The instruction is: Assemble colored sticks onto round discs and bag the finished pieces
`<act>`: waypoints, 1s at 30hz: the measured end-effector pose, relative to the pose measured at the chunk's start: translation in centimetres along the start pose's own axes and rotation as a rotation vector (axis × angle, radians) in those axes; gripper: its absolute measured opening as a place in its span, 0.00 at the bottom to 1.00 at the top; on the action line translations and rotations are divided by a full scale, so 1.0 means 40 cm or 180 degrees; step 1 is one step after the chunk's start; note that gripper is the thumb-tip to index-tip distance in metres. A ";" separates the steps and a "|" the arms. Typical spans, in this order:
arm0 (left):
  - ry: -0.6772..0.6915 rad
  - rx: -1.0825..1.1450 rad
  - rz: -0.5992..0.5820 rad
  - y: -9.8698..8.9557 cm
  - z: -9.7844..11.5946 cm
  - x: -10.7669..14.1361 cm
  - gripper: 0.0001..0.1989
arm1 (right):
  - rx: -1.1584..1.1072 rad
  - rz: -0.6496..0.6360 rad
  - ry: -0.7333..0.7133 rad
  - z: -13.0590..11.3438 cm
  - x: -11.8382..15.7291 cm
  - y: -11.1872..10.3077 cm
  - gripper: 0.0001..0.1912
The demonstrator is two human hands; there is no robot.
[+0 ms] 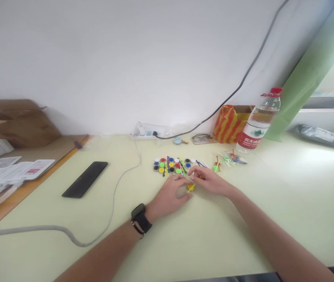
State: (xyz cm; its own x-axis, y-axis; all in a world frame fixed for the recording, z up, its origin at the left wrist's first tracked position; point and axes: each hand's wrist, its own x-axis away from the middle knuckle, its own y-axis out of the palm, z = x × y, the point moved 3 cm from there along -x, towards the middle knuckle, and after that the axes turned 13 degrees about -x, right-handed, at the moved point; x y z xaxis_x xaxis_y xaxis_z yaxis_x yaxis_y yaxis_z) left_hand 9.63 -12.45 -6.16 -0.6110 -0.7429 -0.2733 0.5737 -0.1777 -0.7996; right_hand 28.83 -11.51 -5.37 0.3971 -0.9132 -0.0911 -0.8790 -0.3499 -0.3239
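Between the thumb and forefinger of my left hand (169, 196) is a small yellow plastic piece (191, 188) with a round middle and thin arms. My right hand (210, 182) is close beside it, fingers curled together; a bit of yellow shows at its fingertips, too small to name. Just beyond both hands lie rows of small round discs (161, 165) in several colours, with thin coloured plastic sticks (167, 166) among them. Red and green pieces (216, 164) lie to the right, near a clear bag (233, 157) of coloured parts.
A black phone-like slab (85, 179) and a grey cable (112, 207) lie on the left. Along the wall are a power strip (145, 135), glasses (202, 138), a striped bag (225, 124) and a large water bottle (257, 127). Cardboard (29, 125) and white packets (35, 169) occupy the far left.
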 end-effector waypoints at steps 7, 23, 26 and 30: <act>-0.0064 0.0080 0.0110 0.007 -0.007 0.000 0.07 | 0.0048 0.0168 -0.0170 -0.005 -0.006 0.023 0.13; -0.0654 0.1520 0.0543 -0.002 -0.041 -0.025 0.09 | -0.1138 0.0349 -0.0432 0.004 -0.021 0.063 0.12; -0.0660 0.1604 0.0570 -0.002 -0.042 -0.026 0.10 | -0.1023 0.0423 -0.0471 0.009 -0.021 0.060 0.12; -0.0720 0.1604 0.0644 -0.008 -0.048 -0.029 0.11 | -0.0682 0.0485 -0.0462 0.006 -0.016 0.054 0.12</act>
State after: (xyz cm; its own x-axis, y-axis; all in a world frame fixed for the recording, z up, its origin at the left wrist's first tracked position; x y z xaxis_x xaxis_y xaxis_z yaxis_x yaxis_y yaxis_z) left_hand 9.12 -10.29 -6.62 -0.3626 -0.9035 -0.2286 0.8891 -0.2619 -0.3754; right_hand 26.74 -11.62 -6.22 0.2764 -0.9246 -0.2622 -0.9609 -0.2614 -0.0912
